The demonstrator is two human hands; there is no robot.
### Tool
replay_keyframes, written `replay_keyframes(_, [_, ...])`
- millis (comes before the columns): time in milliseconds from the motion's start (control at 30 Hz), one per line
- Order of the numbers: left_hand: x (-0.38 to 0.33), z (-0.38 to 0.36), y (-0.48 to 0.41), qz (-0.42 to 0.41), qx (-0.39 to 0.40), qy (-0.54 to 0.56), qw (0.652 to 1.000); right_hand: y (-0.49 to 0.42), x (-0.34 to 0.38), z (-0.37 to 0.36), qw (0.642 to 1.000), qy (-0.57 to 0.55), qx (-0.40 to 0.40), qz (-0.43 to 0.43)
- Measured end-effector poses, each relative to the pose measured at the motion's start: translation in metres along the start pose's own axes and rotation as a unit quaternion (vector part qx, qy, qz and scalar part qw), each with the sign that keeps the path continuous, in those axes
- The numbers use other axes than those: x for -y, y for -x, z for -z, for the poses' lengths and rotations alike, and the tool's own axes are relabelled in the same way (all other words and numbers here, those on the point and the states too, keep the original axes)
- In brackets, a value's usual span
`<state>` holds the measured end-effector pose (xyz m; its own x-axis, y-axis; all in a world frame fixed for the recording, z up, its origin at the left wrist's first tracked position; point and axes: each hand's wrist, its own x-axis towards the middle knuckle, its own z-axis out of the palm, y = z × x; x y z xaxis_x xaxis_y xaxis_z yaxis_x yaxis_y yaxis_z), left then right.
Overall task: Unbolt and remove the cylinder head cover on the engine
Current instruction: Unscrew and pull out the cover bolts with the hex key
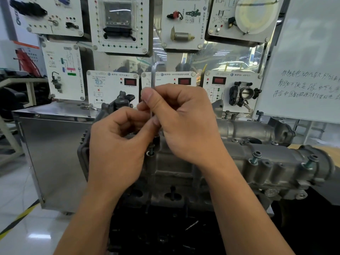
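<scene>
The grey cast cylinder head cover (261, 168) lies across the engine (171, 183) in front of me. An L-shaped hex key (153, 76) stands upright over a raised bolt (151, 150) near the cover's left end. My right hand (184, 124) pinches the key's shaft between thumb and fingers. My left hand (117, 144) curls around the lower shaft, just above the bolt. Two more bolts (255, 157) (311, 161) stick up, loosened, along the cover's near edge on the right. The key's tip is hidden behind my fingers.
A steel cabinet (55, 144) stands to the left of the engine. Behind it hang white training panels with sensors and a throttle body (244, 93). A whiteboard (309, 70) with handwriting stands at the right. More raised bolts (259, 115) show along the cover's far edge.
</scene>
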<state>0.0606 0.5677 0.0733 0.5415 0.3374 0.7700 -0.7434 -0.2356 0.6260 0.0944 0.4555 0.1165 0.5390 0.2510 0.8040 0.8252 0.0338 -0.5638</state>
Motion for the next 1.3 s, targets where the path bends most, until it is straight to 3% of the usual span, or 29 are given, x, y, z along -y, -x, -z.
replay_keyframes(167, [0.0,0.009,-0.006,-0.053,0.126,-0.023,0.99,-0.002,0.0,0.008,0.997,0.011,0.073,-0.024])
replay_keyframes(267, [0.001,0.009,-0.005,-0.048,0.099,-0.003,0.994,-0.002,0.001,0.01,0.995,-0.009,0.092,-0.041])
replay_keyframes(500, [0.004,0.0,-0.002,-0.014,-0.008,0.015,1.0,-0.002,0.004,0.006,0.995,-0.094,0.04,-0.002])
replay_keyframes(600, [0.002,0.002,-0.003,-0.011,0.006,-0.017,1.0,-0.002,0.006,0.006,0.995,-0.101,0.022,-0.002])
replay_keyframes(767, [-0.004,0.014,-0.004,0.045,0.13,-0.179,0.974,-0.003,0.006,0.005,0.996,-0.079,0.033,-0.009])
replay_keyframes(900, [-0.005,0.018,-0.001,0.044,0.12,-0.276,0.953,-0.004,0.005,0.003,0.998,-0.046,0.05,0.004])
replay_keyframes(1300, [-0.005,0.018,0.003,0.032,0.085,-0.253,0.963,-0.009,0.005,-0.006,0.998,-0.044,0.036,0.01])
